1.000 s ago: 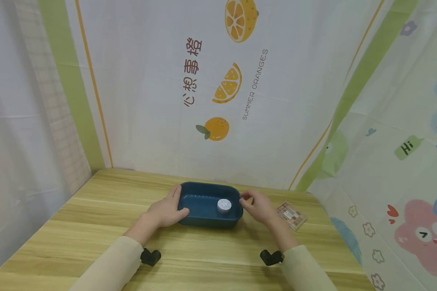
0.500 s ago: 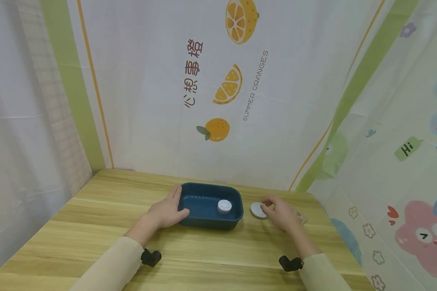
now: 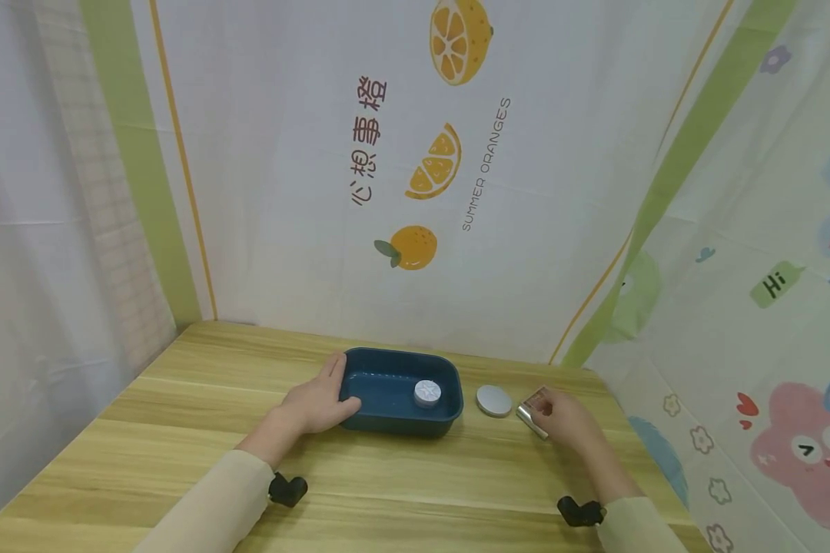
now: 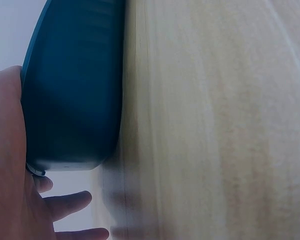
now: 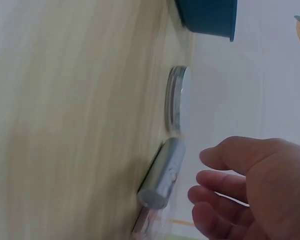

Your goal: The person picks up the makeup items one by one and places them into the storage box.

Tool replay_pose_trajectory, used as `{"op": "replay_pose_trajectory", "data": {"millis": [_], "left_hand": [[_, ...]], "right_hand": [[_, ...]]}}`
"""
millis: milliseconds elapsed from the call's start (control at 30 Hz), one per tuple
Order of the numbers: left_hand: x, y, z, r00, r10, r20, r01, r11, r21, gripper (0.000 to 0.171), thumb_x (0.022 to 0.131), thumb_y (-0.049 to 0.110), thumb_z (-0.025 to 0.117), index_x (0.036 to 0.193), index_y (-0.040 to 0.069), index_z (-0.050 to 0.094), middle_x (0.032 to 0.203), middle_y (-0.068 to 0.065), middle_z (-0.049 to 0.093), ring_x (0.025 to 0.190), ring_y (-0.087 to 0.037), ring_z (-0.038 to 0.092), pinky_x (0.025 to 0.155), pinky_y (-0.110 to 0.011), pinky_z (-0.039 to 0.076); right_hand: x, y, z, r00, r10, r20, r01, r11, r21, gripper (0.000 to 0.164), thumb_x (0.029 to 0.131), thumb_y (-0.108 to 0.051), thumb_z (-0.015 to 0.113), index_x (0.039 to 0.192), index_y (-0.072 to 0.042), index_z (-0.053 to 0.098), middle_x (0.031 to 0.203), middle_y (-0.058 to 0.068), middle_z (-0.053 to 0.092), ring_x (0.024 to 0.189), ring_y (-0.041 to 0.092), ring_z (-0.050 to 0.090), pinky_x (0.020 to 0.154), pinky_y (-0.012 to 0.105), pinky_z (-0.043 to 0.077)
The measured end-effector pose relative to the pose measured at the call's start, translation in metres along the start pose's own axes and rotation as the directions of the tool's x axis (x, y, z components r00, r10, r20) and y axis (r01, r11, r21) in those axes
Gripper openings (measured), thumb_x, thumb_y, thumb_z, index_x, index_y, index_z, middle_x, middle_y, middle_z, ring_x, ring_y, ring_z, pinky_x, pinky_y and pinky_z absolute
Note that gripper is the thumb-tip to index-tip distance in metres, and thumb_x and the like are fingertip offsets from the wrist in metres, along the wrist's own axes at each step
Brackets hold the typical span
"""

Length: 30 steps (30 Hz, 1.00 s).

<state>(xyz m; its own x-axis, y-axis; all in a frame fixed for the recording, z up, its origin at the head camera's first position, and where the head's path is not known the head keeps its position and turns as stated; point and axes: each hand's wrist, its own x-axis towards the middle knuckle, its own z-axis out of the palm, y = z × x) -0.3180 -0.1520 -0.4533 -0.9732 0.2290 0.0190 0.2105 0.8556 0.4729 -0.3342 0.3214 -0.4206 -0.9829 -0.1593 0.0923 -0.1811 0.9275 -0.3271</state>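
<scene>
Silver cylinder — right hand beside it, fingers half-bent.

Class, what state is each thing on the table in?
Blue bin: upright, open-topped.
White disc: inside the bin, patterned face up.
Round silver piece: lying flat, outside the bin.
Silver cylinder: lying on its side.
Checked palette: partly hidden by the right hand; open or shut unclear.

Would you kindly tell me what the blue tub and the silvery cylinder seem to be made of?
Blue tub: probably semi-gloss plastic; smooth walls, rounded corners and faint highlights suggest moulding. Silvery cylinder: perhaps metal or metallic-coated plastic; its sheen leaves both open.
</scene>
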Motion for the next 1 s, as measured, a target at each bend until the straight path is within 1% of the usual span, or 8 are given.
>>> {"op": "replay_pose_trajectory", "data": {"millis": [67,133,267,367,467,567,767,1000], "left_hand": [[0.0,0.0,0.0,1.0,0.002,-0.001,-0.002,1.0,0.001,0.102,0.101,0.048,0.054,0.174,-0.004,0.007,0.184,-0.024,0.008,0.121,-0.04,0.072,0.052,-0.036,0.037],[0.0,0.0,0.0,1.0,0.005,-0.002,-0.005,1.0,-0.001,0.102,0.101,0.048,0.054,0.174,-0.005,0.008,0.184,-0.025,0.008,0.124,-0.042,0.071,0.052,-0.036,0.038],[0.0,0.001,-0.001,1.0,0.007,-0.004,-0.007,1.0,-0.001,0.101,0.101,0.047,0.054,0.174,-0.005,0.008,0.184,-0.025,0.008,0.123,-0.042,0.072,0.052,-0.036,0.038],[-0.001,0.001,-0.001,1.0,0.01,-0.001,-0.01,1.0,0.007,0.101,0.101,0.047,0.054,0.174,-0.006,0.008,0.184,-0.026,0.008,0.124,-0.043,0.071,0.052,-0.036,0.039],[-0.002,0.002,-0.002,1.0,0.008,0.005,-0.008,1.0,0.01,0.101,0.101,0.049,0.053,0.174,-0.005,0.008,0.184,-0.026,0.008,0.133,-0.045,0.067,0.054,-0.035,0.041],[-0.002,0.003,-0.003,1.0,0.012,0.001,-0.012,1.0,0.008,0.101,0.101,0.048,0.053,0.174,-0.006,0.009,0.183,-0.027,0.009,0.138,-0.047,0.064,0.054,-0.035,0.041],[-0.002,0.003,-0.001,1.0,0.006,-0.004,-0.006,1.0,-0.005,0.1,0.101,0.047,0.054,0.174,-0.006,0.009,0.184,-0.025,0.009,0.134,-0.045,0.067,0.053,-0.036,0.041],[-0.002,0.002,-0.001,1.0,0.009,-0.007,-0.009,1.0,0.0,0.101,0.1,0.047,0.054,0.174,-0.006,0.01,0.184,-0.025,0.01,0.136,-0.045,0.066,0.054,-0.036,0.041]], "right_hand": [[-0.001,0.006,0.0,1.0,0.003,0.013,-0.002,1.0,-0.025,0.022,0.1,-0.022,0.074,0.109,-0.002,0.077,0.109,0.015,0.078,0.1,0.032,0.073,0.087,0.055,0.059],[-0.001,0.01,0.001,0.999,0.013,0.031,-0.012,0.999,-0.037,0.022,0.098,-0.021,0.074,0.108,-0.002,0.076,0.105,0.013,0.077,0.094,0.029,0.072,0.084,0.052,0.059],[-0.002,0.015,0.003,0.998,0.041,0.05,-0.04,0.999,-0.033,0.02,0.096,-0.021,0.076,0.105,-0.003,0.076,0.097,0.008,0.074,0.086,0.024,0.066,0.078,0.047,0.056],[-0.003,0.017,0.005,0.997,0.061,0.057,-0.059,0.998,-0.029,0.018,0.096,-0.021,0.078,0.103,-0.004,0.075,0.094,0.006,0.072,0.084,0.023,0.063,0.077,0.044,0.053],[-0.003,0.017,0.007,0.996,0.066,0.06,-0.064,0.998,-0.026,0.017,0.097,-0.021,0.078,0.101,-0.005,0.075,0.092,0.005,0.071,0.083,0.022,0.062,0.076,0.043,0.052],[-0.003,0.016,0.009,0.997,0.057,0.055,-0.056,0.998,-0.026,0.017,0.096,-0.02,0.079,0.101,-0.005,0.075,0.092,0.004,0.071,0.083,0.022,0.062,0.076,0.043,0.052],[-0.004,0.014,0.01,0.999,0.02,0.039,-0.019,0.999,-0.043,0.019,0.09,-0.018,0.083,0.099,-0.004,0.073,0.088,0.004,0.07,0.081,0.022,0.062,0.075,0.044,0.053],[-0.004,0.016,0.013,0.998,0.039,0.051,-0.036,0.997,-0.062,0.022,0.087,-0.021,0.085,0.095,-0.006,0.072,0.088,0.004,0.069,0.081,0.022,0.061,0.075,0.044,0.052]]}}
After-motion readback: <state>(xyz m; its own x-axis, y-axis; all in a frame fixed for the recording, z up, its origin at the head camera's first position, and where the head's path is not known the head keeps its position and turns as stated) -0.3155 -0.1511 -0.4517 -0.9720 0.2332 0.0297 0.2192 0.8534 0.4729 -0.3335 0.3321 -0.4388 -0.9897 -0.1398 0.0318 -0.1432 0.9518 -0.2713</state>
